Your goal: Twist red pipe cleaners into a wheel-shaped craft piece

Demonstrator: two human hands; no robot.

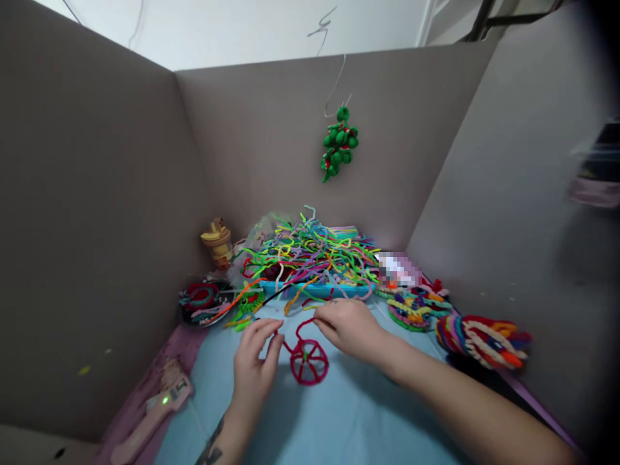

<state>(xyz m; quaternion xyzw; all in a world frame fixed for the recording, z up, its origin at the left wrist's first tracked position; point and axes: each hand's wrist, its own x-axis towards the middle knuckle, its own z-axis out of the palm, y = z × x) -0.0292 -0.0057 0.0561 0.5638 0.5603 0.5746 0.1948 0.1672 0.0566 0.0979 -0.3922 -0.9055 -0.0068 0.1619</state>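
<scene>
A dark red pipe-cleaner wheel (310, 363), with spokes and a small green spot at its hub, hangs between my hands over the blue cloth. Two loose red ends rise from its top. My left hand (256, 354) pinches the end on the left between thumb and fingers. On the other side, my right hand (349, 328) has its fingers closed on the longer, curved end; its fingertips are partly hidden.
Behind the hands, a blue tray (317, 289) overflows with colourful pipe cleaners (314, 248). A pink glue gun (162, 403) with a green light lies left. Braided coloured bundles (484, 342) sit right. A cup (217, 244) stands back left. Grey panels (271, 129) enclose three sides.
</scene>
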